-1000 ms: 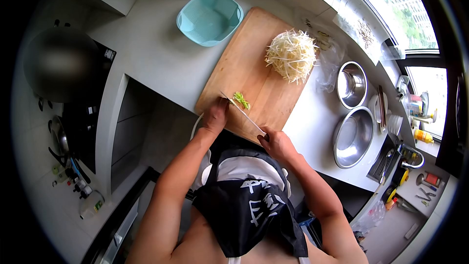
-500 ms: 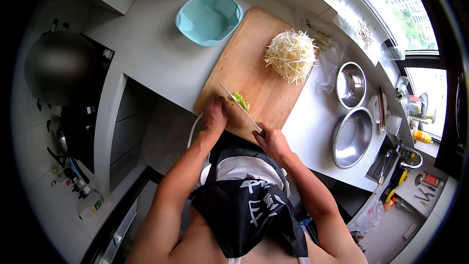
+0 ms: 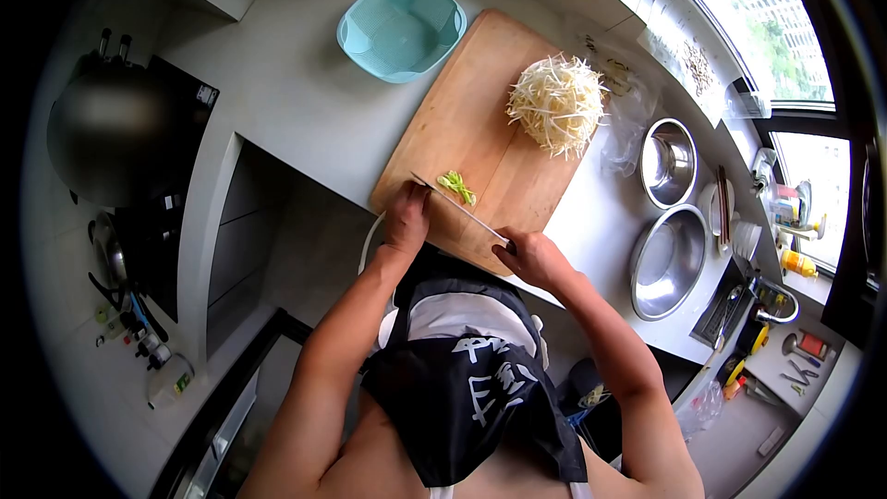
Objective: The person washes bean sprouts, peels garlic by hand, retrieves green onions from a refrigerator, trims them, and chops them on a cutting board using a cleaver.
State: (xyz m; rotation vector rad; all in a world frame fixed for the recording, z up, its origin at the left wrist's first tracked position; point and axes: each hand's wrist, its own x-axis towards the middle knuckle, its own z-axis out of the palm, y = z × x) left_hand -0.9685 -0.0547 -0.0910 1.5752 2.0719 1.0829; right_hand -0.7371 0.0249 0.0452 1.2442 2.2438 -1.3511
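Observation:
My right hand (image 3: 536,260) is closed around the dark handle of a kitchen knife (image 3: 467,213), whose blade slants up and left over the near part of a wooden cutting board (image 3: 480,102). At the blade's far end my left hand (image 3: 407,216) is curled close to the steel; anything under its fingers is hidden. Just beyond the blade lies a small pile of cut green strips (image 3: 457,187), perhaps scallion or pepper. A big heap of bean sprouts (image 3: 557,105) sits at the board's far right.
A light-blue plastic basket (image 3: 402,30) stands left of the board's far end. Two steel bowls (image 3: 668,162) and a clear plastic bag (image 3: 625,134) lie to the right, with chopsticks (image 3: 722,212) beyond. A wok (image 3: 115,134) sits at far left.
My right hand has shifted right and slightly up with the knife. The blade now lies at a flatter angle, farther from the green strips. My left hand stays near the blade's tip, fingers curled.

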